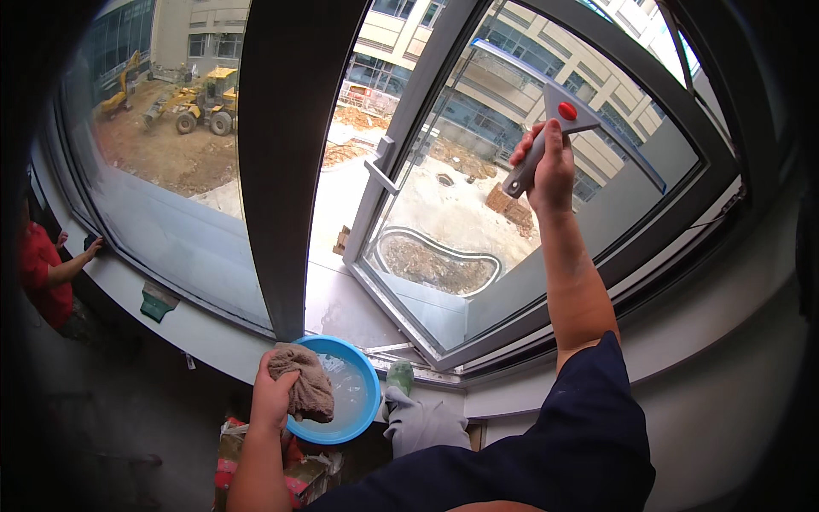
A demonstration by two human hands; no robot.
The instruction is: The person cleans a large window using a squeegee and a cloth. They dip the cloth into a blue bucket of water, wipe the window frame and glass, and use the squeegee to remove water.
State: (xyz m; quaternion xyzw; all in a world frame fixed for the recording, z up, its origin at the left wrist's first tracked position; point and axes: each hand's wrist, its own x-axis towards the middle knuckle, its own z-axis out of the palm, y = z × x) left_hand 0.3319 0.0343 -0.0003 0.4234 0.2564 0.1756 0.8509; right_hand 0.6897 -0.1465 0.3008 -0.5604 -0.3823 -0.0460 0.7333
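Observation:
My right hand [555, 168] is raised and wrapped around the grey handle of a window squeegee [579, 110] with a red button. The squeegee's long blade lies across the upper pane of an outward-opened window sash [441, 237], seemingly against the glass. Low on the left, my left hand [272, 390] grips a bunched brown cloth [304, 384]. Beneath the cloth is a light-blue plastic basin [370, 409] holding cloudy water; cloth and hand hide its left side.
A green-and-grey scraper-like tool [157, 302] lies on the white sill [211, 339]. A dark mullion [275, 160] divides the windows. One green-shod foot [400, 376] rests by the sill. At far left, a person in red [48, 275] touches the sill. Outside stands a yellow wheel loader [208, 102].

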